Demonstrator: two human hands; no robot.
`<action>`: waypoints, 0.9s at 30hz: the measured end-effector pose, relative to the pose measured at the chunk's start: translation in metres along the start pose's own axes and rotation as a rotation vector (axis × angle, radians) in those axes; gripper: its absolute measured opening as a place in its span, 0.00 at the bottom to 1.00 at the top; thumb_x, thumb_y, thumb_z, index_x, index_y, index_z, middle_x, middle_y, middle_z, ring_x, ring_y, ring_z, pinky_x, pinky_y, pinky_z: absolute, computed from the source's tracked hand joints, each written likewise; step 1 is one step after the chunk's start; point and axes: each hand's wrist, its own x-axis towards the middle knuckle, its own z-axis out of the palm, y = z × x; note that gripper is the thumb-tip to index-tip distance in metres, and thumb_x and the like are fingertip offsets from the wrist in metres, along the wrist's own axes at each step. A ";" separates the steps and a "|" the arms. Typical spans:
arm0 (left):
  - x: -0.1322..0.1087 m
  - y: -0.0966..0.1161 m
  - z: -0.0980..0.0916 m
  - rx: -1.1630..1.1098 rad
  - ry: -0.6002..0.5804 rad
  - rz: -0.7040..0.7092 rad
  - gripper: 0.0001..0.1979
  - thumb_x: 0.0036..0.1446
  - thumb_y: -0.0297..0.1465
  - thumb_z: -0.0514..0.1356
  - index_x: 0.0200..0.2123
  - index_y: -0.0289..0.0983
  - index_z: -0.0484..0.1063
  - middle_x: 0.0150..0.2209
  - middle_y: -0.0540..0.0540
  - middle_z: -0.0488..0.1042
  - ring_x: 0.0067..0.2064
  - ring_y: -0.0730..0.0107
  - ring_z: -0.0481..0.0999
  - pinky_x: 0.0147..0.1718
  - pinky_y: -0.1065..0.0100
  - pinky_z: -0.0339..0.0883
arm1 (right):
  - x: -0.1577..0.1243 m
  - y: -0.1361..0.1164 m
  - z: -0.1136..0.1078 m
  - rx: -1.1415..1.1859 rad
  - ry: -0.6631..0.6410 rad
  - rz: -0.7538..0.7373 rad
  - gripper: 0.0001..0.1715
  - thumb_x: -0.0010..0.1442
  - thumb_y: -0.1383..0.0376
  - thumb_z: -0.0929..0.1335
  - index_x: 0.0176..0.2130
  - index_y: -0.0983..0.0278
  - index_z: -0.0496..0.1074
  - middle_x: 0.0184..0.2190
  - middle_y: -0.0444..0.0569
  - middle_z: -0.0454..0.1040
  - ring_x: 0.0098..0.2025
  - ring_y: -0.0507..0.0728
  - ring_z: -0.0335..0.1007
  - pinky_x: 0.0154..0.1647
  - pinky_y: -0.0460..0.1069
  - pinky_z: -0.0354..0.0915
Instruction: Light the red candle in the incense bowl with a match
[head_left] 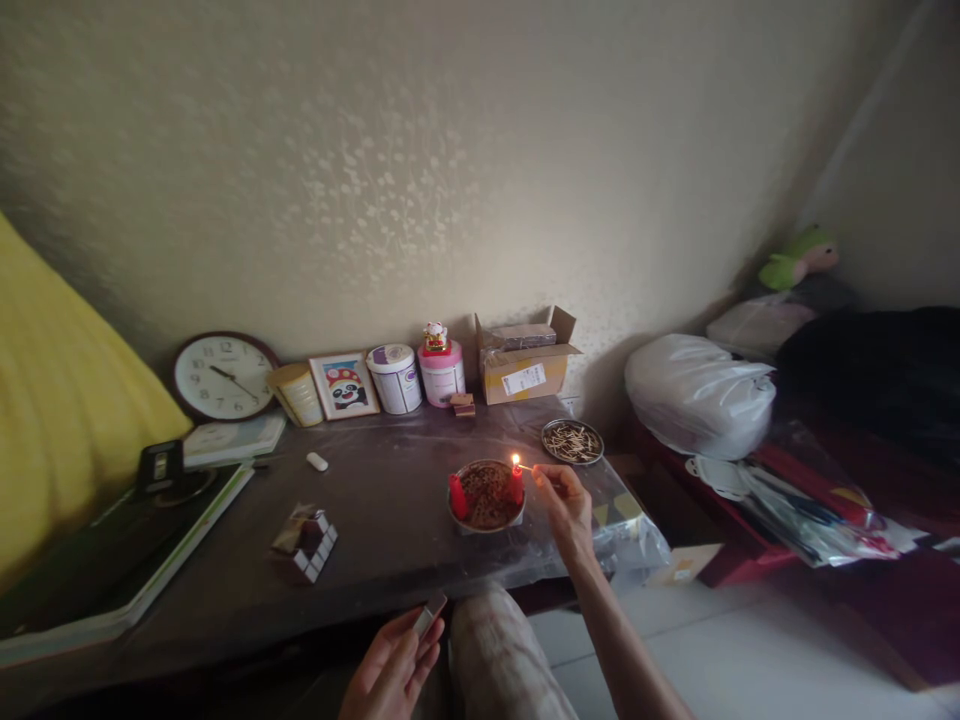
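Observation:
My right hand (568, 508) pinches a thin match (528, 468) by its end. A small flame glows at the match's tip, right at the top of a red candle (517, 488); I cannot tell whether the wick itself burns. This candle stands at the right side of a round bowl (480, 529) of brown grainy filling. A second red candle (458, 497), without a visible flame, stands at the left side. Low in front of the table, my left hand (394, 655) is closed around a small matchbox (430, 614).
A round dish (546, 447) of loose matches lies behind my right hand. Along the wall stand a clock (225, 377), a framed picture (345, 387), tins (395, 380) and a cardboard box (529, 372). A small block of boxes (306, 545) sits left. White bags (697, 395) lie right.

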 end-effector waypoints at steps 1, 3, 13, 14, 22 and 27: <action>0.000 0.000 0.000 -0.009 -0.004 0.001 0.17 0.38 0.38 0.74 0.33 0.39 0.82 0.40 0.42 0.84 0.42 0.63 0.82 0.41 0.71 0.74 | 0.000 0.000 0.000 -0.002 0.001 0.001 0.15 0.51 0.54 0.71 0.31 0.64 0.75 0.28 0.47 0.77 0.30 0.56 0.71 0.32 0.49 0.66; 0.000 0.000 0.000 -0.024 -0.012 -0.002 0.16 0.37 0.37 0.75 0.33 0.39 0.82 0.39 0.43 0.84 0.42 0.64 0.82 0.41 0.71 0.74 | 0.000 0.002 -0.001 -0.010 0.004 0.002 0.15 0.52 0.54 0.70 0.31 0.64 0.75 0.28 0.47 0.77 0.31 0.56 0.71 0.33 0.49 0.66; -0.001 0.000 -0.002 -0.045 -0.018 -0.028 0.17 0.36 0.37 0.75 0.33 0.38 0.82 0.40 0.43 0.84 0.41 0.64 0.82 0.40 0.71 0.74 | 0.001 0.005 -0.006 -0.024 -0.008 0.001 0.13 0.54 0.56 0.70 0.31 0.63 0.76 0.30 0.47 0.77 0.33 0.56 0.71 0.35 0.48 0.65; -0.001 0.000 -0.002 -0.046 -0.023 -0.032 0.17 0.37 0.37 0.75 0.34 0.38 0.82 0.40 0.43 0.84 0.42 0.64 0.82 0.41 0.71 0.74 | 0.002 0.005 -0.006 -0.021 -0.006 0.002 0.13 0.54 0.56 0.70 0.31 0.63 0.76 0.30 0.47 0.77 0.33 0.56 0.71 0.35 0.48 0.65; 0.000 0.000 0.000 -0.067 -0.035 -0.060 0.17 0.37 0.36 0.75 0.34 0.38 0.82 0.40 0.43 0.84 0.41 0.64 0.82 0.40 0.72 0.75 | 0.003 0.004 -0.005 0.051 -0.007 0.014 0.15 0.51 0.55 0.72 0.30 0.64 0.75 0.26 0.46 0.75 0.29 0.54 0.67 0.30 0.47 0.62; 0.002 0.002 -0.002 -0.078 -0.018 -0.063 0.17 0.36 0.35 0.75 0.33 0.37 0.82 0.40 0.43 0.84 0.41 0.64 0.82 0.40 0.72 0.75 | 0.015 -0.026 -0.022 0.173 -0.010 -0.006 0.14 0.50 0.55 0.73 0.27 0.64 0.73 0.23 0.42 0.69 0.27 0.51 0.62 0.29 0.45 0.60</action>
